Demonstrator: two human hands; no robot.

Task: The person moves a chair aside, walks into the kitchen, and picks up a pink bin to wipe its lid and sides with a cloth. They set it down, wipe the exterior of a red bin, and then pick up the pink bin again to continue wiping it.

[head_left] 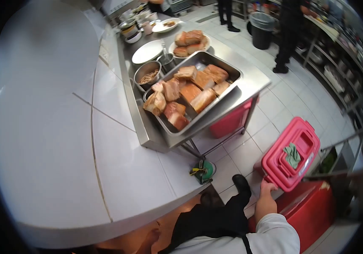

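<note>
White tile faced the broad ledge (126,178) well to the left of the pink bin (274,158). Right of that, yet well apart from the bin, was the left hand (152,237), dim and blurred; whether its fingers were curled or slack could not be told, and nothing showed in them. Beyond the bin and to its left stood the steel table (255,82), bearing a deep metal tray (228,90) piled with blocks of meat (202,99). A green container (207,171) sat left of the bin too. Next came the right hand (268,186), the nearer of the two, its fingers bent round the bin's near left corner and grasping the edge. From those fingers the bin lay ahead, its long axis running away and leaning rightward, with a crumpled green cloth (292,155) on its lid. Just nearer than the bin was a red box (310,207); whether they touched was unclear.
</note>
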